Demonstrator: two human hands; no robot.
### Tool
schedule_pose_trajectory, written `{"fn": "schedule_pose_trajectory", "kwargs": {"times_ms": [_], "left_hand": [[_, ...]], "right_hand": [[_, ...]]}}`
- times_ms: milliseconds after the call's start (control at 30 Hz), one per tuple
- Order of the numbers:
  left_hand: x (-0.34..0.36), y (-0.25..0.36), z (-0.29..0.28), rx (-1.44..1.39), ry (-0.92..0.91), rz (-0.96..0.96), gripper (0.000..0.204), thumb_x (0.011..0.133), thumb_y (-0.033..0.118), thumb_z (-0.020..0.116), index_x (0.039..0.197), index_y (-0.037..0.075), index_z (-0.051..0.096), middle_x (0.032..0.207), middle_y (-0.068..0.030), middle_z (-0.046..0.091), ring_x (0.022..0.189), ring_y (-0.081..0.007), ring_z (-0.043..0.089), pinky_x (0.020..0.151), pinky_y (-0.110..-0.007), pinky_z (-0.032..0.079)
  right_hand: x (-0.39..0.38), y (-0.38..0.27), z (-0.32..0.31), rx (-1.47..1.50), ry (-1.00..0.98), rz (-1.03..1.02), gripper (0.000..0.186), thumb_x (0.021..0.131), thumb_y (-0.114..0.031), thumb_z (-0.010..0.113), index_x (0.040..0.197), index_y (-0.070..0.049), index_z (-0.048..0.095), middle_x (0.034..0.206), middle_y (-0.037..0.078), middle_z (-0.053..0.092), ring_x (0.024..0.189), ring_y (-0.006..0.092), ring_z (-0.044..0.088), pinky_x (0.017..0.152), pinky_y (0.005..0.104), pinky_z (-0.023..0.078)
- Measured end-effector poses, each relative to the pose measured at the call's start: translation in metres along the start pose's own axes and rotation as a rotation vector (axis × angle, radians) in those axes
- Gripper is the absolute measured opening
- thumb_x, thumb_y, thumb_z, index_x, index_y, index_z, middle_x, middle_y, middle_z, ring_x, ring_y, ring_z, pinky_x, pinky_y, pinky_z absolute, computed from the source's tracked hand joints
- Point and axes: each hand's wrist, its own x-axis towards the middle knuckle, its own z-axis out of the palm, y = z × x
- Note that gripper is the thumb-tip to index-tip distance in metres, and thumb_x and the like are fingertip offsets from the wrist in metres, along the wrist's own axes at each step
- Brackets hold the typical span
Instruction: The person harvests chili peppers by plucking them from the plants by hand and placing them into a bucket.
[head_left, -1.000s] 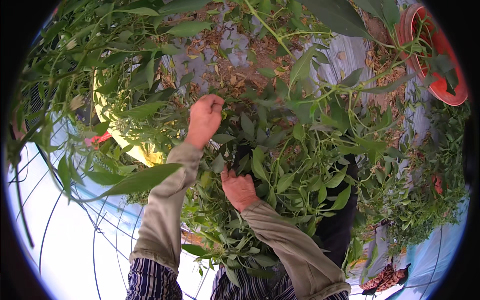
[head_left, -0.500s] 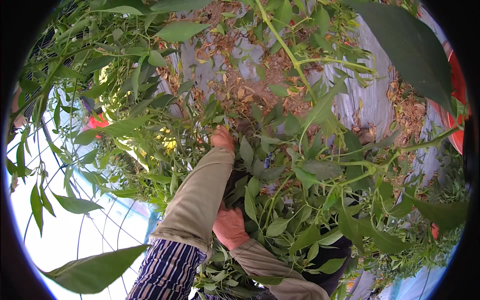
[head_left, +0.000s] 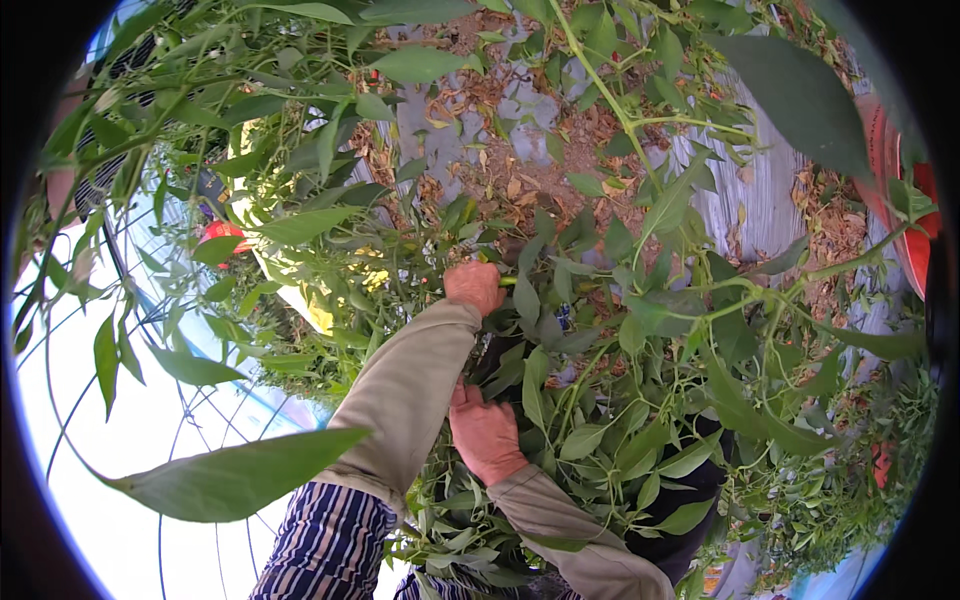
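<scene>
Among the leaves of a pepper-like plant (head_left: 590, 440), my left hand (head_left: 476, 287) is closed, its back toward me. A short, slim green piece (head_left: 508, 281) shows at its right side; whether that is a pepper or a stem I cannot tell. Below it and nearer to me, my right hand (head_left: 485, 435) reaches into the foliage beneath my left forearm, its fingers bent. Leaves and shadow hide those fingertips, and nothing shows clearly in them. Both arms wear tan sleeves, with a striped cuff above the left one.
Long leafy stems cross close in front, with one large leaf (head_left: 235, 478) at lower left and another (head_left: 795, 95) at upper right. Grey film (head_left: 745, 190) and dry leaves (head_left: 520, 185) cover the ground ahead. A red container (head_left: 915, 240) stands at the right edge.
My left hand has come out of the leaves somewhat, and more of it shows, with the green piece beside it. My right hand stays low in the foliage. The whole view has shifted slightly.
</scene>
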Motion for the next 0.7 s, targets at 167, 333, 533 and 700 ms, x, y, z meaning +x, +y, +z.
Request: {"fn": "schedule_pose_trajectory", "kwargs": {"times_ms": [167, 333, 533, 700], "left_hand": [[-0.042, -0.01, -0.042, -0.372, 0.067, -0.1, 0.042, 0.079, 0.044, 0.065, 0.089, 0.004, 0.07, 0.078, -0.0207, 0.068, 0.077, -0.0378, 0.067, 0.073, -0.045, 0.053], [-0.122, 0.004, -0.04, -0.804, 0.095, 0.127, 0.038, 0.087, 0.037, 0.064, 0.086, 0.0, 0.067, 0.066, -0.0129, 0.063, 0.062, -0.0228, 0.061, 0.062, -0.038, 0.05], [-0.182, 0.003, -0.083, -1.499, 0.047, 0.263, 0.025, 0.094, 0.024, 0.06, 0.108, 0.004, 0.065, 0.076, 0.0017, 0.058, 0.063, -0.0043, 0.043, 0.057, -0.021, 0.035], [-0.236, -0.009, -0.133, -1.507, 0.246, 0.312, 0.023, 0.093, 0.019, 0.06, 0.107, 0.001, 0.065, 0.094, -0.0026, 0.066, 0.086, -0.0101, 0.056, 0.078, -0.026, 0.045]], "right_hand": [[0.004, -0.002, -0.008, -0.05, -0.033, 0.012, 0.053, 0.085, -0.012, 0.052, 0.136, -0.002, 0.043, 0.084, 0.007, 0.061, 0.058, 0.022, 0.066, 0.054, 0.0394, 0.05], [0.006, -0.002, -0.011, -0.019, -0.096, 0.046, 0.03, 0.086, -0.014, 0.052, 0.114, -0.003, 0.055, 0.086, 0.01, 0.061, 0.064, 0.0248, 0.067, 0.058, 0.0427, 0.05], [0.005, -0.004, -0.033, -0.068, 0.005, 0.101, 0.027, 0.083, -0.015, 0.056, 0.108, -0.006, 0.06, 0.105, 0.016, 0.059, 0.074, 0.0289, 0.066, 0.063, 0.0445, 0.048], [-0.007, -0.019, -0.092, 0.278, 0.585, 0.142, 0.022, 0.083, -0.005, 0.058, 0.105, -0.005, 0.059, 0.114, 0.016, 0.055, 0.081, 0.0341, 0.064, 0.07, 0.045, 0.051]]}}
